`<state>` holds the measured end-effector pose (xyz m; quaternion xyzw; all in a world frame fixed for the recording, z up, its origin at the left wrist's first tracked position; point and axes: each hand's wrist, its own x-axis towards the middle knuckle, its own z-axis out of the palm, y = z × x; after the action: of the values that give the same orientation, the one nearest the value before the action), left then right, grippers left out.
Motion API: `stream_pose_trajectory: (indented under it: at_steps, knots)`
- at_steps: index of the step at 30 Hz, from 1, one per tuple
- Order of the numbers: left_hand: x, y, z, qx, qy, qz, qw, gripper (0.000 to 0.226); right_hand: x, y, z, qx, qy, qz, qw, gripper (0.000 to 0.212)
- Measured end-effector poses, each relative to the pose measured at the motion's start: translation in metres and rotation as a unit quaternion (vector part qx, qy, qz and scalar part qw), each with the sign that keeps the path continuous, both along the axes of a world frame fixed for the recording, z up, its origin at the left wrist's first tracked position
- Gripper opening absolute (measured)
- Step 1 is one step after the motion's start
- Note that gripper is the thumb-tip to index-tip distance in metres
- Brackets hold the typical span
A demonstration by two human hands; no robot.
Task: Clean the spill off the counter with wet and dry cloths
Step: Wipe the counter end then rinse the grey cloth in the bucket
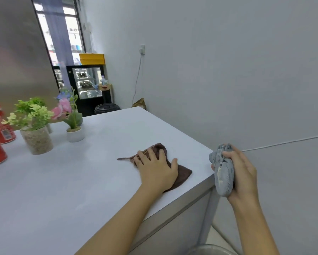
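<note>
A brown cloth (183, 173) lies flat on the white counter (81, 181) near its right edge. My left hand (157, 168) presses down on it with fingers spread. A thin brown streak (123, 158) runs out to the left of the cloth. Just off the counter's right edge, my right hand (243, 173) grips a bunched grey cloth (224, 173) held in the air.
Two potted artificial plants (35, 124) (71, 118) stand at the counter's back left. Red cans (0, 124) sit at the far left. A grey wall runs along the right. A metal rim (209, 250) shows below the counter's corner. A display fridge (87, 83) stands beyond.
</note>
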<state>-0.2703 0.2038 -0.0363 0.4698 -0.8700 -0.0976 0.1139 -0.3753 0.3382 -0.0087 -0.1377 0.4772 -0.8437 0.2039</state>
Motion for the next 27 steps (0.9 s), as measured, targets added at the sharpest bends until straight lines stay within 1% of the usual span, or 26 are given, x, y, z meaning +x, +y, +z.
stream_pose_trajectory:
  at_steps: [2, 5, 7, 9, 10, 11, 12, 13, 14, 15, 16, 17, 18, 20, 21, 22, 24, 25, 27]
  knots:
    - [-0.029, -0.002, 0.002, 0.003, 0.008, -0.015, 1.000, 0.062, -0.008, 0.015, -0.005, -0.009, -0.001, -0.013, 1.000, 0.011]
    - [-0.061, -0.001, 0.005, 0.014, 0.002, -0.027, 1.000, 0.061, -0.009, 0.034, -0.014, 0.027, -0.013, -0.052, 0.998, 0.015]
    - [-0.068, -0.001, 0.009, 0.027, 0.001, -0.033, 0.999, 0.060, -0.002, 0.044, -0.019, 0.041, -0.023, -0.053, 0.998, 0.015]
    - [-0.066, 0.004, 0.011, 0.000, 0.015, -0.047, 0.999, 0.063, 0.005, 0.051, -0.024, 0.040, -0.036, -0.045, 0.997, 0.014]
    - [-0.062, 0.014, 0.015, -0.029, 0.053, -0.065, 0.996, 0.067, 0.010, 0.056, -0.028, 0.038, -0.048, -0.047, 0.997, 0.012]
    - [-0.057, 0.026, 0.018, -0.047, 0.118, -0.097, 0.987, 0.069, 0.014, 0.060, -0.032, 0.037, -0.060, -0.047, 0.996, 0.010]
    - [-0.049, 0.043, 0.021, -0.027, 0.196, -0.144, 0.970, 0.064, 0.017, 0.063, -0.037, 0.040, -0.072, -0.048, 0.996, 0.009]
    - [-0.038, 0.065, 0.022, 0.036, 0.252, -0.198, 0.947, 0.051, 0.022, 0.068, -0.044, 0.051, -0.082, -0.048, 0.994, 0.013]
    - [-0.026, 0.088, 0.019, 0.118, 0.257, -0.248, 0.926, 0.039, 0.026, 0.073, -0.053, 0.067, -0.092, -0.048, 0.992, 0.019]
    - [-0.014, 0.109, 0.013, 0.201, 0.229, -0.292, 0.907, 0.035, 0.029, 0.078, -0.062, 0.084, -0.102, -0.051, 0.990, 0.028]
    - [-0.002, 0.126, 0.003, 0.282, 0.183, -0.320, 0.886, 0.037, 0.034, 0.084, -0.073, 0.103, -0.123, -0.064, 0.985, 0.034]
    - [0.004, 0.137, -0.012, 0.347, 0.139, -0.338, 0.864, 0.039, 0.039, 0.091, -0.083, 0.121, -0.150, -0.083, 0.978, 0.035]
    - [0.007, 0.143, -0.031, 0.385, 0.116, -0.347, 0.847, 0.037, 0.044, 0.099, -0.093, 0.131, -0.178, -0.094, 0.971, 0.033]
    - [0.006, 0.144, -0.068, 0.420, 0.101, -0.343, 0.834, 0.025, 0.056, 0.115, -0.114, 0.134, -0.217, -0.108, 0.961, 0.022]
    - [0.004, 0.142, -0.083, 0.442, 0.104, -0.335, 0.826, 0.018, 0.062, 0.123, -0.126, 0.131, -0.226, -0.117, 0.958, 0.019]
    - [0.003, 0.140, -0.099, 0.475, 0.107, -0.323, 0.812, 0.015, 0.067, 0.131, -0.139, 0.126, -0.231, -0.129, 0.956, 0.023]
    - [0.004, 0.141, -0.128, 0.553, 0.110, -0.276, 0.778, 0.016, 0.077, 0.141, -0.164, 0.123, -0.240, -0.135, 0.953, 0.022]
    - [0.006, 0.143, -0.139, 0.581, 0.111, -0.248, 0.767, 0.016, 0.080, 0.144, -0.176, 0.124, -0.258, -0.126, 0.950, 0.022]
    - [0.008, 0.150, -0.165, 0.595, 0.106, -0.216, 0.767, 0.011, 0.087, 0.148, -0.200, 0.140, -0.311, -0.110, 0.934, 0.026]
